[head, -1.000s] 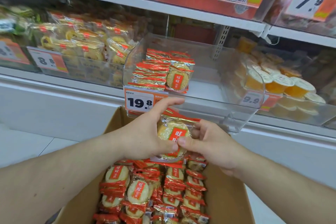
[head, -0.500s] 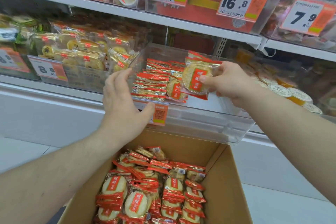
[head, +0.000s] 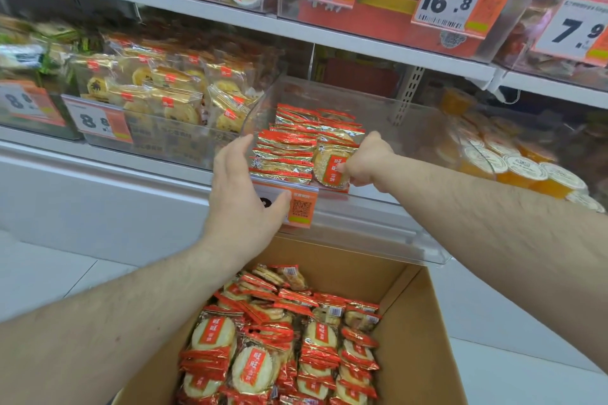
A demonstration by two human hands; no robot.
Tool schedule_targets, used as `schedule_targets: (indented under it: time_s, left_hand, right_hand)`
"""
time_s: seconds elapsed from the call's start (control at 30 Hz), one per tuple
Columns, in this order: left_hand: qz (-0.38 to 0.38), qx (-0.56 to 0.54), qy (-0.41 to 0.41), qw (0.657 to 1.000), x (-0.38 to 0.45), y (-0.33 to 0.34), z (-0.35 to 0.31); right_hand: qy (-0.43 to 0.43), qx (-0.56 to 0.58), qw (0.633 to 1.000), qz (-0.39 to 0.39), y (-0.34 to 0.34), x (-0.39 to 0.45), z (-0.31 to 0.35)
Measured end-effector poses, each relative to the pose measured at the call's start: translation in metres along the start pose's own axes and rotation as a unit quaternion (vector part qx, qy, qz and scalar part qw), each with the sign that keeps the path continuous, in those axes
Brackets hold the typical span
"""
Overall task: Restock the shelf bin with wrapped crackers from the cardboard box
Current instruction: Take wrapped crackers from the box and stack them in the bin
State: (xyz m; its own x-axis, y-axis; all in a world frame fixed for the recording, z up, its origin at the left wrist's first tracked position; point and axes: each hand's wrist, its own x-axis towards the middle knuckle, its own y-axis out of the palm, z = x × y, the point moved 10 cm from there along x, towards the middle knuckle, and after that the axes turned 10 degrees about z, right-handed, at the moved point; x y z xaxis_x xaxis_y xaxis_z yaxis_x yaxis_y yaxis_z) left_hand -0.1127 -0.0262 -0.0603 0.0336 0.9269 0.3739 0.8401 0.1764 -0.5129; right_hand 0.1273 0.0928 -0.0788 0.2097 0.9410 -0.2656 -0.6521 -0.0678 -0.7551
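Pinching a cracker pack (head: 330, 171) inside the bin (head: 378, 207), right hand (head: 368, 163) (left hand (head: 241, 194) grip spread).

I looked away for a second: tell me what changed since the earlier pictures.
The right hand carried a wrapped cracker up from the cardboard box and down into the clear bin, still gripping it. The left hand let go and moved to the bin's front edge. The box stayed put.

We see a white shelf (head: 138, 158) carrying clear bins: pastry bin (head: 171, 138), cracker bin (head: 378, 207), jelly-cup bin (head: 526, 171); cardboard box (head: 424, 339) below.
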Motion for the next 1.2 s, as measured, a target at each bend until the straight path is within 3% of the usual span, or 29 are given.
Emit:
schedule_targets:
  time_s: [0.2,0.5,0.63,0.73,0.8,0.9,0.97,1.0,1.1,1.2]
  left_hand:
    - [-0.004,-0.002,0.004,1.0,0.0,0.0,-0.002]
    - [0.021,0.049,-0.005,0.999,-0.002,0.003,-0.002]
    - [-0.019,0.091,0.087,0.992,-0.009,-0.005,-0.024]
    - [-0.03,0.118,0.176,0.977,-0.019,-0.005,-0.046]
    - [-0.017,0.122,0.23,0.965,-0.026,-0.001,-0.058]
    - [0.072,0.072,0.261,0.96,-0.032,0.017,-0.06]
    - [0.15,0.041,0.226,0.962,-0.033,0.035,-0.049]
    - [0.186,0.046,0.21,0.959,-0.036,0.045,-0.042]
    - [0.29,0.124,0.189,0.93,-0.044,0.076,-0.02]
    - [0.443,0.257,0.116,0.851,-0.061,0.111,0.026]
  right_hand:
    - [0.006,-0.041,0.999,0.012,0.006,0.002,0.007]
    - [0.008,0.048,0.996,0.075,0.014,-0.005,-0.003]
    - [0.011,0.041,0.997,0.071,0.0,-0.023,-0.002]
    - [-0.001,-0.005,1.0,-0.014,-0.025,-0.047,0.0]
    - [-0.089,-0.048,0.986,-0.133,-0.047,-0.076,0.013]
    - [-0.331,-0.035,0.911,-0.242,-0.046,-0.147,0.04]
    - [-0.447,-0.018,0.863,-0.235,-0.02,-0.183,0.04]
    - [-0.47,-0.011,0.856,-0.215,-0.003,-0.19,0.033]
    - [-0.447,0.002,0.884,-0.14,0.047,-0.18,0.003]
    - [-0.289,-0.019,0.957,-0.031,0.104,-0.133,-0.051]
